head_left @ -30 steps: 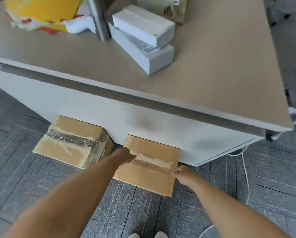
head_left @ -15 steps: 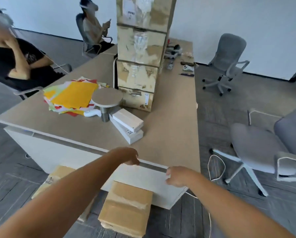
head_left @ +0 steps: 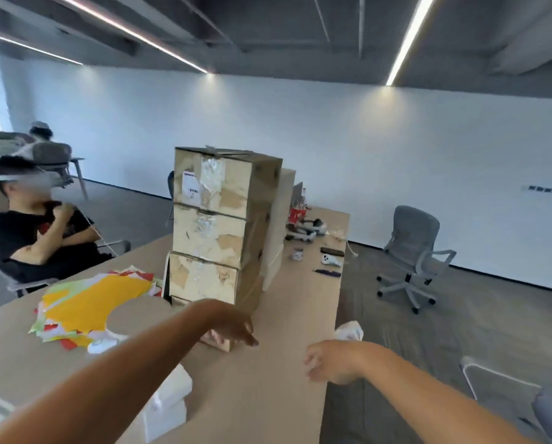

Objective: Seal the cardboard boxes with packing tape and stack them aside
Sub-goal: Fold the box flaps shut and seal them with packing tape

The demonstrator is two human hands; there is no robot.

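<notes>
A tall stack of taped boxes (head_left: 217,225) stands far back on the table (head_left: 284,379), so much looks done, while the left hand (head_left: 233,328) and right hand (head_left: 329,363) hang loose and empty near it, with no unsealed box showing.

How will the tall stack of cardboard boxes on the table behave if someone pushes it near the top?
It would probably tip or shear apart: the stack is tall, narrow, and made of separate boxes. Their worn, tape-patched walls may also dent.
</notes>
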